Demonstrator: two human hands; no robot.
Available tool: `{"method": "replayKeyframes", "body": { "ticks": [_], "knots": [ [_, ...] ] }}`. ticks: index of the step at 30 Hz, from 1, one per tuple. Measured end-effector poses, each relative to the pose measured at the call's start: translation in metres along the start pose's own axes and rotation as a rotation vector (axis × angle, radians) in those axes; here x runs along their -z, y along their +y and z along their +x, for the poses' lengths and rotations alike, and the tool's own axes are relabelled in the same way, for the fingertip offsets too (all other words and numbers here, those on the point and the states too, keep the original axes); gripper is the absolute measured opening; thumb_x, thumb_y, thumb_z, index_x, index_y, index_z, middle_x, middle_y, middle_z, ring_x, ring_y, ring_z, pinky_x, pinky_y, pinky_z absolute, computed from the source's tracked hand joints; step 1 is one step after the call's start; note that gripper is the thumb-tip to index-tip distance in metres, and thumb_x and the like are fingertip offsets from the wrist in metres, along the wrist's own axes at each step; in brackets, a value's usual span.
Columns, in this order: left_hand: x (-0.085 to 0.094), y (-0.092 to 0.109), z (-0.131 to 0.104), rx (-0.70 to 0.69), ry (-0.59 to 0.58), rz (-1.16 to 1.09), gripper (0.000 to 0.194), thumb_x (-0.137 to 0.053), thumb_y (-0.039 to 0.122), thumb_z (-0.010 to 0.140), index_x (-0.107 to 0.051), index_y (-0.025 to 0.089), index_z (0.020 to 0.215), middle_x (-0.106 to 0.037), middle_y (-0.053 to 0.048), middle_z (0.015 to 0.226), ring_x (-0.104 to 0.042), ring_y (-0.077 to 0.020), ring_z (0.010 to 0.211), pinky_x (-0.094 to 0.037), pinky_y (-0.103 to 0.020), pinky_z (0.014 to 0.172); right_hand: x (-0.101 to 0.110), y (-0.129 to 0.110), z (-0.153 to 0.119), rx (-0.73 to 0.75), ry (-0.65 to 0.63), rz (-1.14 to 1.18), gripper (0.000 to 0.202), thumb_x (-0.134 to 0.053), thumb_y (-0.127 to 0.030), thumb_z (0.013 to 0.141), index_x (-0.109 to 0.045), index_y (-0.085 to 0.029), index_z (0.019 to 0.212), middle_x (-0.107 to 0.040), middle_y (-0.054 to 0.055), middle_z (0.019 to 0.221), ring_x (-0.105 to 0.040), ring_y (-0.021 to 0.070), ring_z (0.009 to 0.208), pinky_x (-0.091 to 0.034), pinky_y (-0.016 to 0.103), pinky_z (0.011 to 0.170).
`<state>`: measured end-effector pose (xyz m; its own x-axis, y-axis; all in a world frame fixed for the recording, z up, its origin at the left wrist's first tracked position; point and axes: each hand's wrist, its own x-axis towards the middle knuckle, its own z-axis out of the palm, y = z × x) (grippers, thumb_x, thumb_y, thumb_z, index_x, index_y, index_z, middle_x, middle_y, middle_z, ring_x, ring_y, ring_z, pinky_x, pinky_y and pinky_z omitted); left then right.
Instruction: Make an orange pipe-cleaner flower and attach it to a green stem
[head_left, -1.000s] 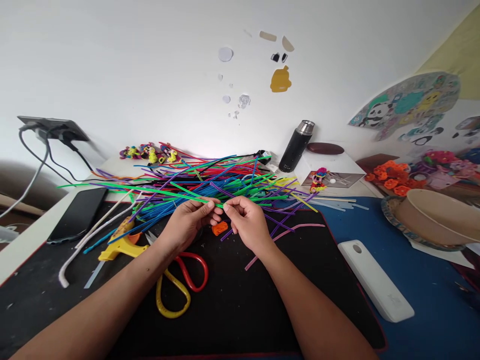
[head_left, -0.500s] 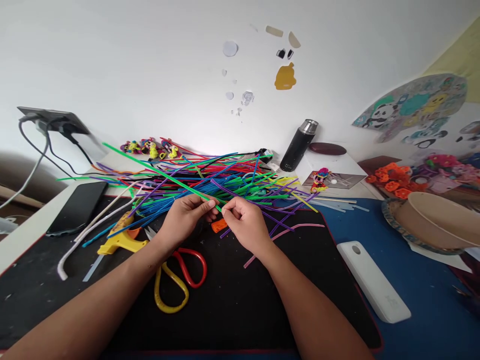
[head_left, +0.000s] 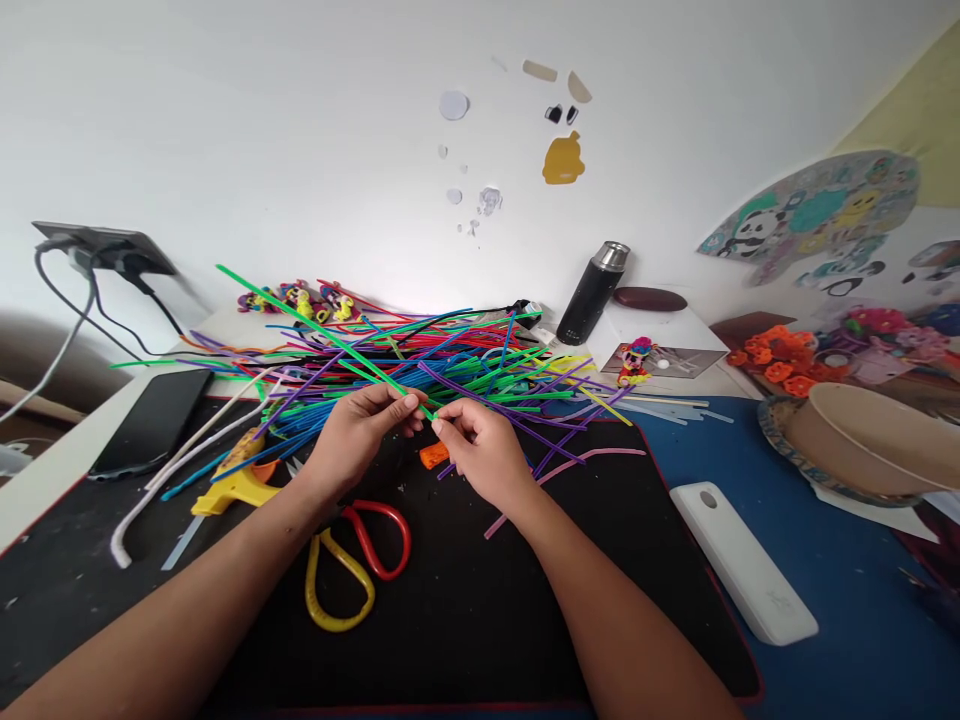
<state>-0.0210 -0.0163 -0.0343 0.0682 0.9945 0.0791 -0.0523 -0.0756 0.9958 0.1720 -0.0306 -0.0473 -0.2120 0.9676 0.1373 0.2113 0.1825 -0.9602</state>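
Note:
Between thumb and fingers, my left hand [head_left: 367, 430] pinches a long green pipe cleaner [head_left: 315, 330], which slants up to the left. Its lower right end is pinched in the fingertips of my right hand [head_left: 480, 445], close beside the left. Behind both hands spreads a pile of coloured pipe cleaners [head_left: 465, 375]. A small orange piece [head_left: 433, 457] lies on the black mat [head_left: 480, 620] between the hands. Scissors with one red and one yellow handle [head_left: 339, 582] lie below my left hand, their blades mostly hidden by my wrist.
Left are a yellow glue gun [head_left: 236, 488] and a phone [head_left: 154, 420]. A black flask [head_left: 594, 292] stands behind the pile, near a small figure [head_left: 636, 362]. A white power bank [head_left: 742, 562] and a beige bowl [head_left: 885, 435] are on the right.
The fingers of both hands have shifted slightly around the lower end of the green pipe cleaner, and its far end points a little higher. The camera view has shifted slightly.

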Motion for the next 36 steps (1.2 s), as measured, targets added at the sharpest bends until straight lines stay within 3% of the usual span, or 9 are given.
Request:
{"method": "replayKeyframes", "body": {
  "ticks": [8,20,28,33,36],
  "knots": [
    [-0.001,-0.005,0.0,0.044,-0.034,-0.081,0.038,-0.094,0.052,0.079,-0.082,0.016,0.076,-0.078,-0.008,0.077,-0.069,-0.0183,0.069,-0.055,-0.029,0.068,0.0,0.001,0.002,-0.055,0.037,0.171,0.022,-0.068,-0.045,0.095,-0.068,-0.023,0.096,-0.056,-0.005,0.062,-0.052,0.0146,0.049,-0.041,0.028,0.049],
    [-0.002,-0.004,-0.002,0.03,-0.028,-0.02,0.038,-0.095,0.055,0.076,-0.083,0.018,0.077,-0.079,-0.008,0.074,-0.071,-0.0223,0.069,-0.057,-0.034,0.07,0.003,-0.01,-0.001,0.023,0.078,-0.009,0.014,-0.063,-0.032,0.089,-0.064,-0.024,0.079,-0.048,-0.006,0.058,-0.044,0.014,0.053,-0.035,0.029,0.055],
    [-0.004,0.002,-0.004,0.004,-0.008,0.093,0.041,-0.095,0.059,0.073,-0.082,0.02,0.073,-0.078,-0.007,0.073,-0.069,-0.0227,0.068,-0.056,-0.033,0.067,0.002,-0.008,-0.003,0.066,0.022,-0.138,0.011,-0.061,-0.024,0.086,-0.059,-0.025,0.076,-0.045,-0.007,0.056,-0.039,0.0133,0.051,-0.028,0.029,0.054],
    [-0.005,0.005,-0.009,-0.108,-0.055,0.254,0.034,-0.09,0.055,0.081,-0.083,0.022,0.075,-0.076,-0.005,0.071,-0.065,-0.0217,0.068,-0.051,-0.03,0.065,-0.001,-0.005,-0.005,0.134,-0.035,-0.359,0.016,-0.065,-0.019,0.087,-0.058,-0.025,0.075,-0.047,-0.007,0.055,-0.039,0.0134,0.05,-0.024,0.03,0.056],
    [-0.005,0.005,-0.009,-0.109,-0.055,0.266,0.035,-0.089,0.054,0.082,-0.082,0.021,0.074,-0.075,-0.004,0.07,-0.062,-0.0202,0.065,-0.048,-0.029,0.063,-0.002,-0.003,-0.005,0.119,-0.043,-0.348,0.013,-0.066,-0.02,0.088,-0.061,-0.025,0.077,-0.05,-0.007,0.057,-0.042,0.014,0.052,-0.026,0.03,0.056]
  ]
}}
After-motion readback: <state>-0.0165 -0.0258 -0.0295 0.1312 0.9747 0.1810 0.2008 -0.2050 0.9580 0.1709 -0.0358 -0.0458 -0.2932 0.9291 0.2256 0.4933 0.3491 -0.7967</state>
